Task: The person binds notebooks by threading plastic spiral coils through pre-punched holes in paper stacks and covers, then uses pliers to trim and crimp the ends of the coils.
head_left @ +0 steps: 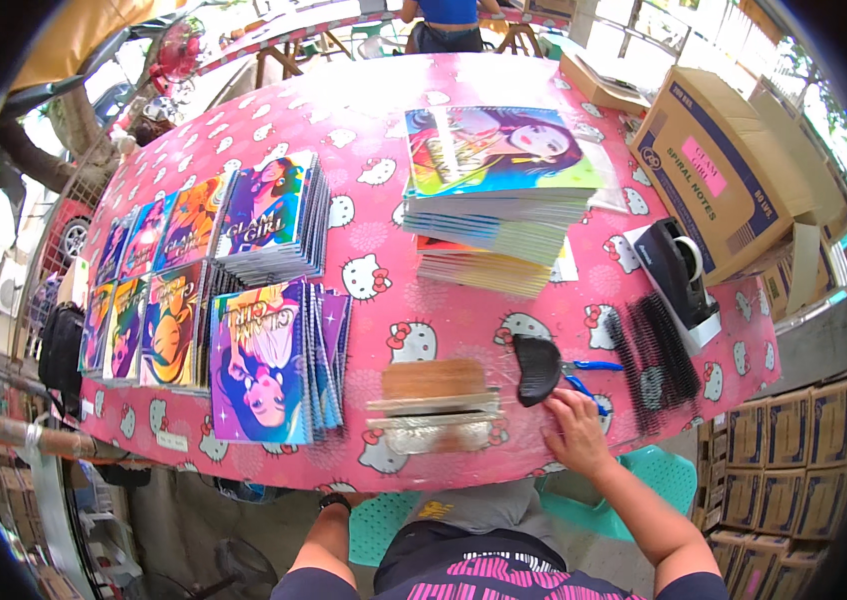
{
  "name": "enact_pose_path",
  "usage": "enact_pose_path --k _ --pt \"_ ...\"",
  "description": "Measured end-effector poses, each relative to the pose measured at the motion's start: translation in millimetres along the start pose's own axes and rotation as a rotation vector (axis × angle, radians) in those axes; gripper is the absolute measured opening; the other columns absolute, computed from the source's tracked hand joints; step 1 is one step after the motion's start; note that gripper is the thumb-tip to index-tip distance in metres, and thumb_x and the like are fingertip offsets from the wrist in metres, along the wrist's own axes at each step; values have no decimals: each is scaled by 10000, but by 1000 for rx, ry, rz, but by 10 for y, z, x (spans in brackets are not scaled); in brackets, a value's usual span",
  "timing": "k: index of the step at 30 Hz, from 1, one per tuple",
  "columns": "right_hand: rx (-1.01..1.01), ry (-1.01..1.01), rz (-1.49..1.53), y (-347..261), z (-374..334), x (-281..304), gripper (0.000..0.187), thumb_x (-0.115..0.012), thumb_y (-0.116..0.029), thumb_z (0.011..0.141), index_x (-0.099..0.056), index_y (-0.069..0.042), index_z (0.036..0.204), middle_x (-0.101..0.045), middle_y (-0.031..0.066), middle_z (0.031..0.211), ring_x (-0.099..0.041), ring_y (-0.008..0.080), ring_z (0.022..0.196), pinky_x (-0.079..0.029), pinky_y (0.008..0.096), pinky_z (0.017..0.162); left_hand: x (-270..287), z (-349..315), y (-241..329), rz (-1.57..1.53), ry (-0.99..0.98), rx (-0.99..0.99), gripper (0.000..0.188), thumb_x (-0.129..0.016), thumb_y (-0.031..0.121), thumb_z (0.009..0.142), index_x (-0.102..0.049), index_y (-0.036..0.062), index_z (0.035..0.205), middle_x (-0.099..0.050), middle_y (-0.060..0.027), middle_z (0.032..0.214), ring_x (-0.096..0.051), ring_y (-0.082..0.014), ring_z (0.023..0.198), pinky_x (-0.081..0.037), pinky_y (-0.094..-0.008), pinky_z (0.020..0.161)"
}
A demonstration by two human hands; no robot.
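Head: half-spread right hand (575,430) at pliers (595,366)

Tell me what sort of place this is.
Most likely a small notebook-binding workshop: it has rows of stacked, colourful glossy-covered notebooks, a bundle of long black plastic-looking coils, and brown cardboard cartons piled at the right.
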State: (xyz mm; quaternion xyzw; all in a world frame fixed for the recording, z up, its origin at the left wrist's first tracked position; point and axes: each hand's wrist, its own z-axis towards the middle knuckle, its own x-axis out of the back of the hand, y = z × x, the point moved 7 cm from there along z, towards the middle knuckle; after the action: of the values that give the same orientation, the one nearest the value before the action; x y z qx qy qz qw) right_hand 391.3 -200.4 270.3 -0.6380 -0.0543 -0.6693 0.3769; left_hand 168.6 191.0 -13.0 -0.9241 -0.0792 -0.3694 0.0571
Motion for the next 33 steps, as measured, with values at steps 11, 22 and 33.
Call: enact_pose_path --k 11,22,33 --pt "-183 12 -224 -4 -45 51 606 -648 -340 784 -473 -55 1290 -433 156 1400 -401 352 1272 -291 452 1068 91 153 -161 -55 -18 -88 682 -547 589 840 -452 173 1373 -452 -101 1422 -422 -292 1301 -349 -498 998" --pt "-173 32 -294 -48 -77 2 583 -575 -388 834 -477 -74 1316 -421 134 1429 -388 318 1296 -270 439 1066 48 143 -244 -91 -25 -112 588 -537 525 872 -492 158 1328 -506 -95 1364 -477 -271 1246 -382 -470 953" --pt "-108 74 -303 -82 -135 8 574 -571 -367 846 -458 -67 1322 -412 131 1436 -382 311 1304 -276 426 1061 67 178 -283 -154 -40 -82 496 -528 462 903 -533 142 1283 -561 -90 1307 -532 -249 1191 -414 -441 909"
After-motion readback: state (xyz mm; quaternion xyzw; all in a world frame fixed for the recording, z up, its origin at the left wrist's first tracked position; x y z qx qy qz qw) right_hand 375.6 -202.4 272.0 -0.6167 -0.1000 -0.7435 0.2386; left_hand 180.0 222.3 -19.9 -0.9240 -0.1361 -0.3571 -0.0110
